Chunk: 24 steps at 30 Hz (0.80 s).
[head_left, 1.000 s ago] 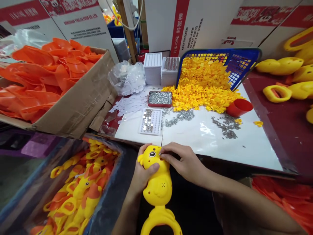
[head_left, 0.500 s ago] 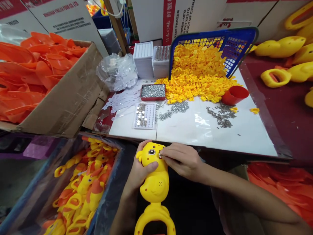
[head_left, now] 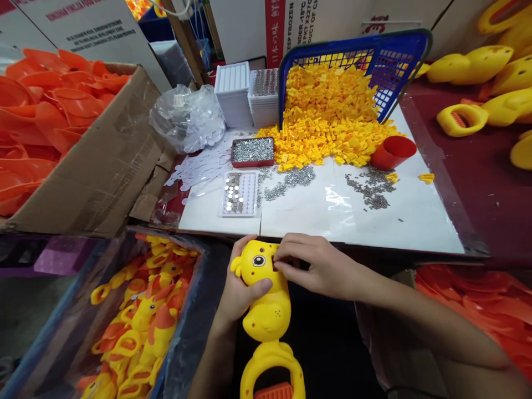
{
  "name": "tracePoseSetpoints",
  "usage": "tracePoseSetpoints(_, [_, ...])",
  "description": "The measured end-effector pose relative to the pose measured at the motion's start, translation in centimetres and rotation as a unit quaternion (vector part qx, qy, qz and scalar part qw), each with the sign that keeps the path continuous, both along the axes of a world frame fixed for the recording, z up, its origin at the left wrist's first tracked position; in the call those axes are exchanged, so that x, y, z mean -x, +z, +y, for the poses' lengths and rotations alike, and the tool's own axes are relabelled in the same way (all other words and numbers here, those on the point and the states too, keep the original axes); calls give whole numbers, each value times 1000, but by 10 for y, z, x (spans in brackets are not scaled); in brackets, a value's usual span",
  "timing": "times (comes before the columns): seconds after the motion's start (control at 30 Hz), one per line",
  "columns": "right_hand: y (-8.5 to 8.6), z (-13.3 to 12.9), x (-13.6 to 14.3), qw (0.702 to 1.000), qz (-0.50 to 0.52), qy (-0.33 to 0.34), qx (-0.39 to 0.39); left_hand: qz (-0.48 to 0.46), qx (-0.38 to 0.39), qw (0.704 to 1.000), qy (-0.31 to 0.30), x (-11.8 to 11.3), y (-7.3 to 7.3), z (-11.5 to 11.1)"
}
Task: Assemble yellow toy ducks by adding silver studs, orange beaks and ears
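A yellow, duck-shaped plastic toy (head_left: 269,313) is being held before the near edge of the white-topped bench (head_left: 299,221).
Its head is being clasped by the closed left grip (head_left: 241,288); beside its dark slot (head_left: 275,265), the right grip's (head_left: 277,262) fingertips are being held close together, though whether anything is being pinched cannot be told.

Right hand (head_left: 322,269) is hiding part of yellow toy (head_left: 268,313); view's lower edge is cutting off ring handle (head_left: 272,354)
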State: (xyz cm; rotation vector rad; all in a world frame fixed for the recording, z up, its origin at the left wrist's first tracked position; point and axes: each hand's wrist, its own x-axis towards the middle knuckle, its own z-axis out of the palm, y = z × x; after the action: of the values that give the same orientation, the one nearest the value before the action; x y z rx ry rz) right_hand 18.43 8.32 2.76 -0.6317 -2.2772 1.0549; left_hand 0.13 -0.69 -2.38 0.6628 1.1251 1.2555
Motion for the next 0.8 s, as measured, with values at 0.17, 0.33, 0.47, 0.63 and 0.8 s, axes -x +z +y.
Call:
tracePoseSetpoints(0.17, [3,-9,-4,999,-23,-7,-41,18,-15,999,26,-1,0,1])
tracePoseSetpoints(0.33, [-5,-24,-5,994,-50,-22,-95,110,-14,992,59,0,12,4])
tracePoseSetpoints(0.47, [-10,-30,-6,998,32,-42,-29,161,-44,984,59,-1,20,5])
tracePoseSetpoints(0.63, [-15,-32,-7,993,80,-86,-30,216,-69,972,58,-2,21,11])
tracePoseSetpoints(0.8, [-11,-16,-10,987,72,-141,-25,266,-111,957,32,-8,28,40])
